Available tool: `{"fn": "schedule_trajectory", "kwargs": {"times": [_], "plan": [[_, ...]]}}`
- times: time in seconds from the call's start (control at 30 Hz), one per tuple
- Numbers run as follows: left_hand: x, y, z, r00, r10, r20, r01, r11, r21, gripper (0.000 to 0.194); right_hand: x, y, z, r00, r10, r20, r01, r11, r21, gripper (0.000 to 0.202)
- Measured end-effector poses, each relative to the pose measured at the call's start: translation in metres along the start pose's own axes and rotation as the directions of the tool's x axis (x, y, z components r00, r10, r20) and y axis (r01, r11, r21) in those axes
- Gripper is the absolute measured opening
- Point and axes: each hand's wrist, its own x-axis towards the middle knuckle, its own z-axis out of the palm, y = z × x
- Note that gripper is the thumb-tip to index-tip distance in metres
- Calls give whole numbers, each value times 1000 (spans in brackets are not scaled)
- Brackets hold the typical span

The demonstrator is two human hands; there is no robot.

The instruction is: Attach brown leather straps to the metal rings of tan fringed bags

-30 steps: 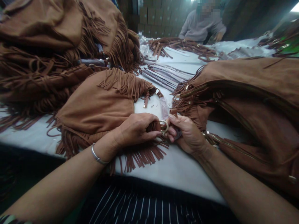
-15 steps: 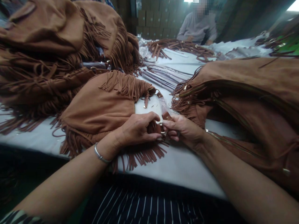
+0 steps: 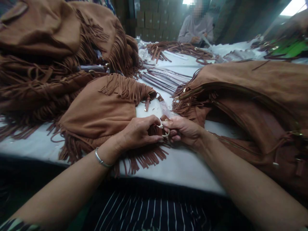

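A brown fringed suede bag (image 3: 103, 109) lies on the white table in front of me. My left hand (image 3: 141, 130) grips the near end of the bag, by a metal ring (image 3: 165, 133) there. Close against it, my right hand (image 3: 184, 130) pinches the end of a bag strap (image 3: 163, 104), partly wrapped in clear plastic. The strap's far end joins the bag's other corner at a ring. Strap end and metal ring touch between my two hands; my fingers hide part of how they meet.
Fringed bags (image 3: 48, 35) are heaped at the left. A large open-zipped brown bag (image 3: 247, 77) lies at the right. Wrapped straps (image 3: 163, 78) and a pile of brown straps (image 3: 178, 48) lie behind. Across the table sits a person (image 3: 196, 27), with stacked cartons (image 3: 151, 21) beyond.
My right hand has brought the strap end down and left, closer to my left hand and the ring. The camera view has shifted slightly. The bag stays in place.
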Motion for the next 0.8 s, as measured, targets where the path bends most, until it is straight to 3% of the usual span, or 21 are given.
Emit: {"fn": "schedule_trajectory", "kwargs": {"times": [0.17,0.27,0.33,0.47,0.63,0.8], "plan": [[2,1,-1,993,-85,-79,78,993,-85,27,-4,7,-1,981,-178,-80,178,984,1,29],[1,1,0,990,-129,-61,123,988,-91,28,-4,12,0,962,-239,-130,237,971,-34,29],[1,2,0,993,-106,-46,103,993,-58,28,-2,8,-1,975,-197,-99,196,980,-26,30],[0,3,1,999,-4,-32,4,1000,18,33,0,-3,-8,997,16,77,-14,999,-33,29],[0,1,2,993,43,-106,-40,999,23,32,-4,7,-6,980,-186,-72,185,982,-29,28],[2,0,7,980,127,-150,-82,958,275,34,-2,12,2,962,-239,-134,232,971,-62,30]]}}
